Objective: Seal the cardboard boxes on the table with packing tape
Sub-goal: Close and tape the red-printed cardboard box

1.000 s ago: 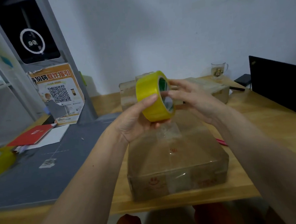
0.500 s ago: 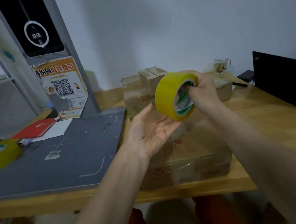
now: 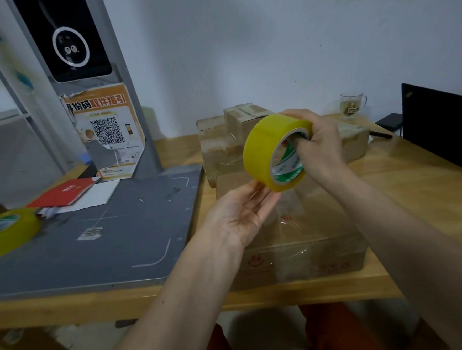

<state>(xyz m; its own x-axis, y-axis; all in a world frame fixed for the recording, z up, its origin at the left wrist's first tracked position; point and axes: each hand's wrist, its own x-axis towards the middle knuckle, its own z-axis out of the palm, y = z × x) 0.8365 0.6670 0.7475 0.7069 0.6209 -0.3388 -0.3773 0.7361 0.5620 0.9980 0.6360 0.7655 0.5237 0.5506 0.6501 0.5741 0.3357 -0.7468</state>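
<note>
My right hand (image 3: 318, 144) grips a yellow roll of packing tape (image 3: 266, 150), fingers hooked through its core, and holds it in the air above the nearest cardboard box (image 3: 310, 237). Below the roll is my left hand (image 3: 243, 215), palm up, its fingertips touching the roll's lower edge. The near box lies flat at the table's front edge with clear tape shining across its top. Behind it stand more cardboard boxes (image 3: 222, 145), partly hidden by the roll and my right hand.
A second yellow tape roll (image 3: 7, 231) lies at the far left on a grey mat (image 3: 105, 238). A red booklet (image 3: 64, 192) and a poster stand (image 3: 106, 131) sit behind. A glass mug (image 3: 352, 106) and a black screen (image 3: 442, 127) are at the right.
The roll passed from my left hand into my right and moved to the right. My left hand let go, opened under it, and now touches its lower edge.
</note>
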